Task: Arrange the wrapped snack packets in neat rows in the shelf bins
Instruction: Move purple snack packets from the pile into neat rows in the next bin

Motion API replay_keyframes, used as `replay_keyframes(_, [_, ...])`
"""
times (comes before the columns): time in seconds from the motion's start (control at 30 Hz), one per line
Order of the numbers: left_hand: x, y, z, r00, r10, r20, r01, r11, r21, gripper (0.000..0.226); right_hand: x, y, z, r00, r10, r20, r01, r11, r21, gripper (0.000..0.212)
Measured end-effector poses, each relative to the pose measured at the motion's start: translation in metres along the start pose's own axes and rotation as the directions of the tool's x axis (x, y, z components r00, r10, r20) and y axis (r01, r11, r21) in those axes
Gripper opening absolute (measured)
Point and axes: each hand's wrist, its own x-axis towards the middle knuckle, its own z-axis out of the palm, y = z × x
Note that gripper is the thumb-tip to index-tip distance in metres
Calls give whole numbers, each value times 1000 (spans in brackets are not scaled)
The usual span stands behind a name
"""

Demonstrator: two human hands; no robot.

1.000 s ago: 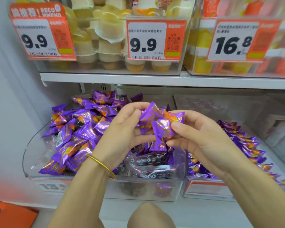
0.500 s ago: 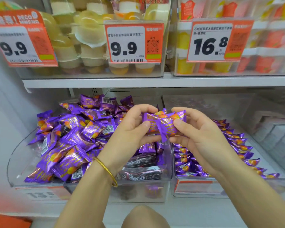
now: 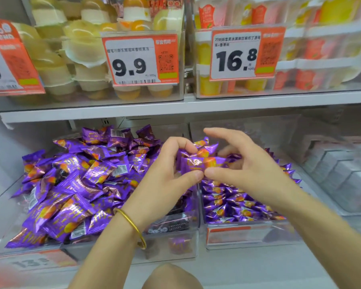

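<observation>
Head camera looks down at two hands in front of a white shelf (image 3: 175, 107). The left hand (image 3: 167, 174) curls its thumb and fingers round a small bunch of shiny purple foil snack packets with orange pictures (image 3: 198, 161). There seem to be about three in the bunch, but they overlap too much to count. The right hand (image 3: 244, 170) has its thumb under the bunch and some fingers behind it. Its pointer finger is lifted up, away from the packets. The two thumbs touch.

The bunch is held in the air, over the spot where two clear plastic bins meet. The left bin (image 3: 171, 245) has a big messy heap of the same purple packets (image 3: 75, 184), too many to count. The right bin (image 3: 248, 234) has one neat row of packets (image 3: 233, 205) standing side by side.

One thin gold bangle (image 3: 131, 224) is on the left wrist. Up above, three orange and white price tags show: "9.9" (image 3: 140, 59), "16.8" (image 3: 246, 53), and one cut off at the left edge (image 3: 6, 59).
</observation>
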Motion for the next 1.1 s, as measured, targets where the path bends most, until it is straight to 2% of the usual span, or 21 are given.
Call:
replay_keyframes(0.13, [12,14,30,996,17,90,-22,998,56,42,-4,1,-46,978,-58,202,78,993,-92,56])
replay_keyframes(0.3, [43,14,79,985,-9,173,-2,998,65,52,-7,28,-100,964,59,258,-37,996,-87,49])
replay_keyframes(0.43, [79,-2,120,982,-29,188,-4,985,173,57,0,58,-137,959,157,237,-123,981,-149,44])
replay_keyframes(0.63, [134,-28,161,985,-121,126,94,975,199,72,25,88,-172,969,218,117,-149,892,-426,39])
replay_keyframes(0.7, [150,-47,165,984,-152,89,105,912,397,69,37,98,-184,968,243,65,-156,782,-604,39])
replay_keyframes(0.77, [161,-65,169,977,-160,143,19,727,686,51,48,109,-189,954,295,54,-156,643,-749,38])
replay_keyframes(0.8, [165,-74,173,962,-172,214,-59,633,772,46,52,115,-189,946,319,61,-149,592,-792,37])
replay_keyframes(0.87, [167,-87,183,907,-225,357,-214,485,848,45,61,129,-185,927,363,88,-127,528,-840,35])
replay_keyframes(0.93, [167,-99,193,860,-280,427,-311,376,873,46,68,145,-180,907,406,115,-96,463,-881,35])
replay_keyframes(1.0, [168,-107,197,840,-330,431,-316,349,882,47,75,159,-174,877,463,128,-91,423,-902,33])
replay_keyframes(1.1, [167,-112,195,823,-373,429,-279,393,876,48,81,176,-165,839,529,126,-124,412,-903,32])
